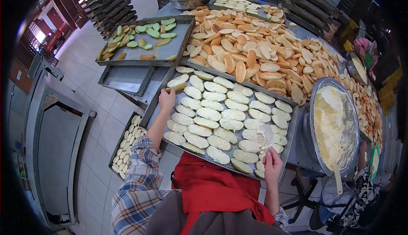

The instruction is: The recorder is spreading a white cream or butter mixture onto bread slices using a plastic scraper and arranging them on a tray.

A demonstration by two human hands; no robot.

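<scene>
Before me a metal baking tray [292, 120] holds rows of oval bread slices [208, 114] coated with pale cream. My left hand [167, 100] is at the tray's left side, its fingers on the end of one coated slice [177, 87] whose browned edge shows. Over the tray's right part, my right hand [273, 165] grips a translucent plastic scraper [265, 137] smeared with cream. Right of the tray stands a large metal bowl [314, 139] of cream [330, 123], with a pale spatula [337, 177] leaning over its near rim.
Beyond the tray lies a big heap of uncoated bread slices [251, 48]. A raised tray [140, 58] at the left carries greenish slices. Another filled tray [129, 142] sits low at left. A second cream bowl [188, 4] stands far back. A co-worker's arm [362, 158] shows at right.
</scene>
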